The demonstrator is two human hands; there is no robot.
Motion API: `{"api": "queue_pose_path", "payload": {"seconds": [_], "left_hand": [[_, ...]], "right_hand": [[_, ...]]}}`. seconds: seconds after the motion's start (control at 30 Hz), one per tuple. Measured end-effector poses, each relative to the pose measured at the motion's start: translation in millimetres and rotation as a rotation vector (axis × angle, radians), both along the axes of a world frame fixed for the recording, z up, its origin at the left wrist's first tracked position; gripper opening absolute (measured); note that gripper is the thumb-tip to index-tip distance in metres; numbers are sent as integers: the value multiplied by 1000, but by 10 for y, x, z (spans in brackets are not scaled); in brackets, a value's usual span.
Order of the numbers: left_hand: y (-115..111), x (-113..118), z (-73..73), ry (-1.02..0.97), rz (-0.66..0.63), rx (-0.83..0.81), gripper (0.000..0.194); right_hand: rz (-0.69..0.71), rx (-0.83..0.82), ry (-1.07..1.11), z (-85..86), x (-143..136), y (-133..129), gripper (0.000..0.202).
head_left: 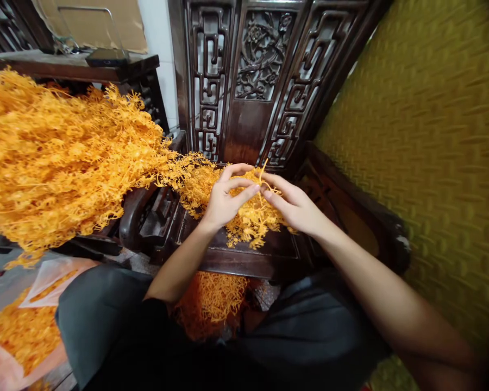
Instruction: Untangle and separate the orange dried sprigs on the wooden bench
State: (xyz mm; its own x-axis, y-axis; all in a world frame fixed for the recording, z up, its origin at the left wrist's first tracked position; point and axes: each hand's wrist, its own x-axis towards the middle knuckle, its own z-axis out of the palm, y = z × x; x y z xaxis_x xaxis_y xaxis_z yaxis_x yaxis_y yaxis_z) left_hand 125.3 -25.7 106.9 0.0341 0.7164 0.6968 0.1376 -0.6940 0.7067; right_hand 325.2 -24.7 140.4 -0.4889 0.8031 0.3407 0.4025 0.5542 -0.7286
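Observation:
Over the dark wooden seat (252, 267), my left hand (223, 202) pinches an orange plastic-looking sprig (255, 224) between thumb and fingers. My right hand (295, 207) closes on the same sprig from the other side, with the fingertips of both hands nearly meeting. A thin bare stem (264, 169) sticks up between them, while the branched, feathery part hangs below. Just behind and left of my left hand lies a smaller heap of the same orange foliage (195, 182). Parts of the fingertips' grip are hidden by the stems.
A large orange foliage pile (69, 157) spreads at the left, over the chair's armrest (134, 217). More orange pieces (222, 296) lie below the seat, others in a plastic bag (61, 266) at lower left. A carved wooden backrest (250, 125) and yellow woven-textured surface (424, 136) bound the space.

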Motion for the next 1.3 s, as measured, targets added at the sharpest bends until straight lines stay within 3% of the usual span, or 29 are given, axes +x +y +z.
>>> {"api": "queue_pose_path", "payload": {"seconds": [0.1, 0.23, 0.37, 0.47, 0.6, 0.67, 0.73, 0.8, 0.97, 1.1, 1.2, 1.3], "left_hand": [[17, 6, -37, 6, -9, -21, 10], [-8, 51, -120, 222, 152, -81, 10], [-91, 3, -73, 422, 223, -95, 18], [-91, -137, 36, 295, 110, -148, 9], [-35, -249, 115, -13, -212, -367, 32], [-40, -234, 122, -104, -249, -394, 28], [-76, -200, 132, -156, -195, -363, 26], [-128, -175, 153, -194, -124, -306, 27], [-196, -175, 181, -299, 1, -235, 32], [-145, -215, 139, -347, 91, -213, 33], [-82, -273, 101, -301, 105, -201, 28], [-67, -351, 112, -86, 141, -198, 23]], "right_hand": [[38, 60, 38, -49, -78, 4, 47], [61, 13, 95, -76, -167, -42, 57], [26, 2, -202, -16, -178, -62, 66], [25, -76, -209, 34, -137, -46, 70], [212, -246, 51, 55, -134, -76, 86], [293, -298, 88, 62, -169, -113, 92], [300, -318, 65, 73, -207, -139, 95], [262, -341, 18, 88, -236, -144, 91], [170, -395, -149, 133, -235, -123, 48], [166, -368, -173, 194, -149, -120, 31], [180, -303, -196, 235, -76, -107, 32], [120, -270, -227, 216, -44, -79, 35]]}}
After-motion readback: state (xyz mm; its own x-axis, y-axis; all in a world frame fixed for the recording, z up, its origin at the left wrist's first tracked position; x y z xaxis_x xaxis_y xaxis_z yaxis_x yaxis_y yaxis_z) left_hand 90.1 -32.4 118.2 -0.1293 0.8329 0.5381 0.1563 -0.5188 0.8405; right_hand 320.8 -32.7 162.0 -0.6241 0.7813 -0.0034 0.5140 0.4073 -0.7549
